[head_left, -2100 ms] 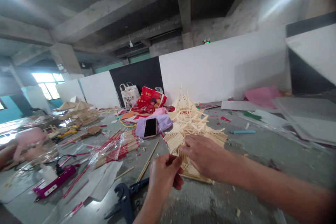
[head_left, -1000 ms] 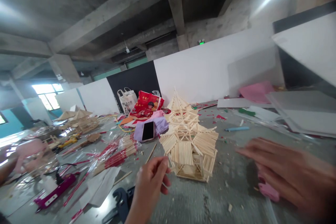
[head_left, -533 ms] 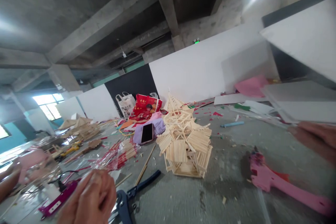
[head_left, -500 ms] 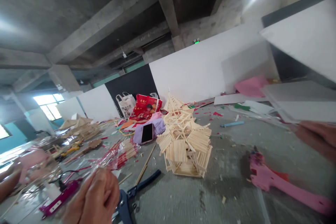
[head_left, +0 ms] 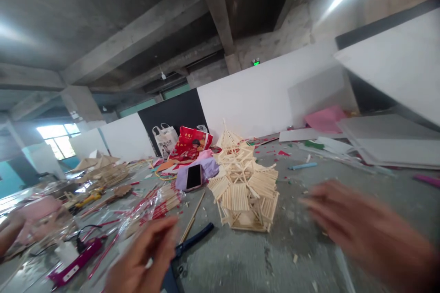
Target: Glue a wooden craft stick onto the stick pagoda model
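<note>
A pale wooden-stick model tower [head_left: 240, 197], with slatted lower roofs and a pointed top, stands upright on the grey table [head_left: 240, 261]. To its left, low in the view, my left hand [head_left: 144, 256] has bent fingers with a gap beside the thumb; nothing shows in it. Beside and partly behind that hand lie dark-blue-handled cutters [head_left: 195, 239]. My right hand [head_left: 364, 233], smeared by motion, reaches in from the right with fingers stretched toward the model, apart from it. It covers the table where a pink glue gun lay earlier; the gun is not visible.
A phone [head_left: 194, 177] leans on purple cloth [head_left: 210, 167] behind the model. Further left are plastic-wrapped sticks [head_left: 168, 199], a magenta power strip [head_left: 74, 263] and another person's arm [head_left: 12, 231]. White boards [head_left: 388, 142] and a light-blue stick [head_left: 302, 165] lie at right.
My left hand has loosened from a fist and shifted slightly right. My right hand has swept inward from the right edge, over where the pink glue gun showed. The model stands where it was.
</note>
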A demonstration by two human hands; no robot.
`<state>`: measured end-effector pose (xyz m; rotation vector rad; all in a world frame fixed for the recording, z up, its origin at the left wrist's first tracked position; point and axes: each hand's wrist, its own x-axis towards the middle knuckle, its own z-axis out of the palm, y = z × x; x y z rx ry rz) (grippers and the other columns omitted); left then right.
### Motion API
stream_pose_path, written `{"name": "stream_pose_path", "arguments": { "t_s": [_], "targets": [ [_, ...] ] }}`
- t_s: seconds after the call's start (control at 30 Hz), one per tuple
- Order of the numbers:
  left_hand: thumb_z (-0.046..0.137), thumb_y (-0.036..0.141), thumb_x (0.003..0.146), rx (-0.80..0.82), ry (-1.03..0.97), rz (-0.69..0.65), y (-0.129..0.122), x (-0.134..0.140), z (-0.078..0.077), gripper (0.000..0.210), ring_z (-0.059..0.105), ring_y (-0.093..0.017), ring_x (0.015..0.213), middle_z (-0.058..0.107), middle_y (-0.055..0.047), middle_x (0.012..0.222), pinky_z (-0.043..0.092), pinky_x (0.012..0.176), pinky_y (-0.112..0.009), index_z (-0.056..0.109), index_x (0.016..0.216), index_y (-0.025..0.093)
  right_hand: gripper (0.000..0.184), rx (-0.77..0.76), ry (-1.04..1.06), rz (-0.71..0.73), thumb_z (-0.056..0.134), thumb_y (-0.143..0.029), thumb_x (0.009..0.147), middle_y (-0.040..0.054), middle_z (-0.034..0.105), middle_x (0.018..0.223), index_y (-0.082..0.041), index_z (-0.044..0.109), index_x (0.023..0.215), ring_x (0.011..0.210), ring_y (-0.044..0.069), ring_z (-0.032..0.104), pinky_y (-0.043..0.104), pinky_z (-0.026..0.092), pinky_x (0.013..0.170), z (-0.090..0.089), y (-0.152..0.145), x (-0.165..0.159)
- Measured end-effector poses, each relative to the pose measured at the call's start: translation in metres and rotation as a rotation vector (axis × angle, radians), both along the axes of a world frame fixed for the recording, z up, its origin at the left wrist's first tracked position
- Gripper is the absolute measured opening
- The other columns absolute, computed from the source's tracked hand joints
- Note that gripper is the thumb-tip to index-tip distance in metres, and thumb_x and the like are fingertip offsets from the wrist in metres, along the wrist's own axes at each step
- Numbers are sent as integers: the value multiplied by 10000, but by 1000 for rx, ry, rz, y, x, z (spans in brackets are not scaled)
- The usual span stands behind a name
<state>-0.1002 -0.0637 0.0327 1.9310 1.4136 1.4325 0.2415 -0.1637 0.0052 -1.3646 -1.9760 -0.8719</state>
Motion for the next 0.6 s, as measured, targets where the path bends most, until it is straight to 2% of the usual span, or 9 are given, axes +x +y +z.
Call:
{"name": "stream_pose_path", "arguments": {
  "t_s": [0.03,0.07,0.13,0.2,0.33,0.6],
  "targets": [
    [622,450,674,23,70,-64,2,13,0,293,581,-182,633,631,12,673,436,558,-240,634,918,289,195,-125,-20,59,391,-104,837,84,496,964,-186,540,932,883,207,458,366,419,757,5,10,-24],
    [606,429,695,40,133,-112,6,24,0,225,586,-178,635,646,5,701,438,577,-240,649,858,279,222,-258,-63,52,450,-61,759,72,501,929,-173,550,922,839,205,457,360,428,739,8,23,-44],
    [564,392,742,32,238,-206,15,38,-2,190,597,-166,643,658,-3,742,449,615,-237,652,848,261,193,-283,-121,38,511,-64,690,60,483,850,-148,554,859,791,213,437,390,421,736,12,49,-75],
    [533,364,772,29,310,-282,24,43,-6,191,602,-154,653,661,-8,772,455,630,-230,645,875,249,141,-305,-158,-10,563,-119,723,62,464,852,-134,563,864,800,218,422,382,416,723,13,75,-94],
    [499,337,795,110,266,-328,28,39,-16,179,595,-132,652,653,3,771,454,618,-205,635,874,252,115,-304,-180,-108,582,-160,782,78,457,843,-115,585,887,818,234,416,384,396,719,11,105,-110],
    [542,354,757,61,73,-285,15,26,-20,146,583,-106,553,659,30,687,454,526,-156,654,800,272,58,-370,-247,-152,638,-122,758,59,493,777,-137,600,800,787,220,448,368,396,711,17,119,-121]
  ]
}}
